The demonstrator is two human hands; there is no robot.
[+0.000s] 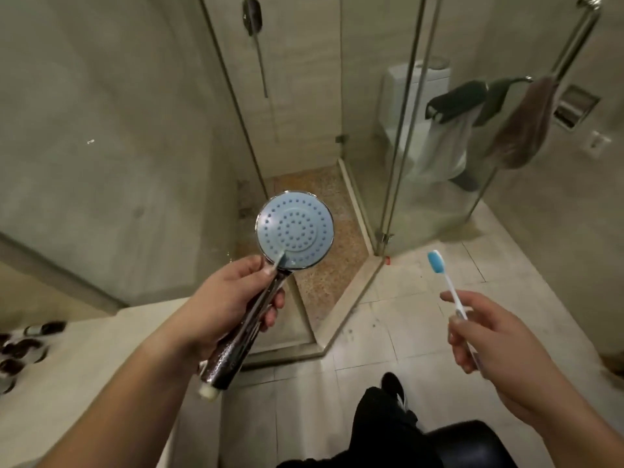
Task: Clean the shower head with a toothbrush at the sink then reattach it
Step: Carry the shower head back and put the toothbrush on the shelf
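My left hand (229, 305) grips the chrome handle of a detached shower head (295, 229), held upright with its round pale-blue nozzle face turned toward me. The handle's threaded end points down and left, with no hose on it. My right hand (486, 336) holds a toothbrush (447, 282) by its clear handle, blue bristle head pointing up, about a hand's width right of the shower head and not touching it. A chrome shower bracket (252, 15) and hose hang on the stall's back wall.
A glass shower enclosure (401, 130) with an open doorway and pebble floor lies straight ahead. Towels (520, 126) hang on a rail at right, a toilet behind the glass. A counter (84, 366) with small dark bottles sits lower left. My dark trousers and shoe show below.
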